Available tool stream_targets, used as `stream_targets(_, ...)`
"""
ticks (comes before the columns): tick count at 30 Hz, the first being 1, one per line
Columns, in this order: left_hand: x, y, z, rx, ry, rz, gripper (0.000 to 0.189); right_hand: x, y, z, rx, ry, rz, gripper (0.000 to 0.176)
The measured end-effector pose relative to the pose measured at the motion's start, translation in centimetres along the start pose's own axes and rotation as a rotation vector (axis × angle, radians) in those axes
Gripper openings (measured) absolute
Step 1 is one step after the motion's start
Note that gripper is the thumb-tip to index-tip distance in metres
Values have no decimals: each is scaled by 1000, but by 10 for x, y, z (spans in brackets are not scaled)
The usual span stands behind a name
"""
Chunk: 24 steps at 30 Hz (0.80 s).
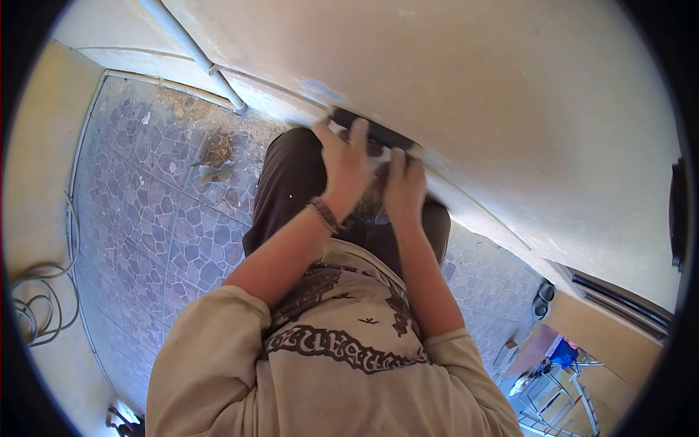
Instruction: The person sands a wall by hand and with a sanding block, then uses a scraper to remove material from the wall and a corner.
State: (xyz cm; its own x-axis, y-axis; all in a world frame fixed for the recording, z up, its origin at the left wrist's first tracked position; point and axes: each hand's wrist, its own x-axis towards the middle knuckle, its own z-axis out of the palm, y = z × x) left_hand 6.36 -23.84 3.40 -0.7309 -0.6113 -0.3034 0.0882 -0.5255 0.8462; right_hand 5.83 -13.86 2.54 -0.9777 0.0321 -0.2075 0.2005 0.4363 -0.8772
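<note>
A long black bar-shaped tool lies along the foot of the pale wall, its ends blurred. My left hand, with a dark braided bracelet at the wrist, grips its left part with thumb and fingers. Close beside it, my right hand has its fingers curled over the right part. Both hands are between my dark-trousered knees and the wall. The underside of the tool is hidden by my fingers, and I cannot tell its exact kind.
A pale wall rises right ahead, with a pipe running down it. Stone-patterned floor spreads left, with a brown stained patch. A coiled hose hangs far left. Dark shoes and a metal rack stand right.
</note>
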Motion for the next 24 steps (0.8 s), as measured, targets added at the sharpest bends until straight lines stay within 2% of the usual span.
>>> stream_targets(2,-28,-6,27,27,-6,-97,53,0,25,-41,-27,42,-17,34)
stream_targets(3,-40,-21,36,149,-61,-41,53,-14,11,-61,223,-22,115,37)
stream_targets(4,-51,-35,42,272,-118,13,53,-19,18,-81,306,-76,109,46)
stream_targets(5,-58,-37,46,259,-133,-17,52,-29,11,-87,354,-45,78,55)
stream_targets(7,-62,-33,52,236,-175,-64,51,-35,-4,-89,424,-35,88,50)
stream_targets(8,-60,-31,49,210,-174,-116,52,-33,-5,-85,359,-22,126,54)
stream_targets(10,-44,-30,36,129,-97,-27,53,-21,-10,-66,234,9,199,62)
stream_targets(11,-33,-28,28,87,-59,14,54,-14,3,-51,191,-70,213,65)
stream_targets(12,-17,-14,13,89,-54,-23,53,-9,3,-24,266,-82,197,65)
stream_targets(13,-4,2,-3,90,-47,-61,53,-9,-6,-1,338,-120,261,67)
stream_targets(14,3,11,-12,105,-73,-73,53,-4,6,23,312,-8,183,58)
stream_targets(16,10,21,-21,130,-119,-97,53,-2,8,33,453,-46,214,58)
stream_targets(17,6,16,-15,146,-71,-62,53,-2,9,31,522,-62,230,58)
stream_targets(19,-12,-4,6,180,21,3,52,-6,3,-5,398,-41,194,56)
stream_targets(20,-26,-4,21,117,-8,-111,52,-10,4,-28,303,-17,208,57)
stream_targets(21,-40,-27,33,163,-60,-77,53,-16,-1,-48,234,80,217,52)
stream_targets(22,-51,-48,41,210,-112,-43,54,-19,7,-68,306,141,152,41)
stream_targets(24,-66,-40,57,170,-115,-132,54,-20,1,-89,362,140,127,39)
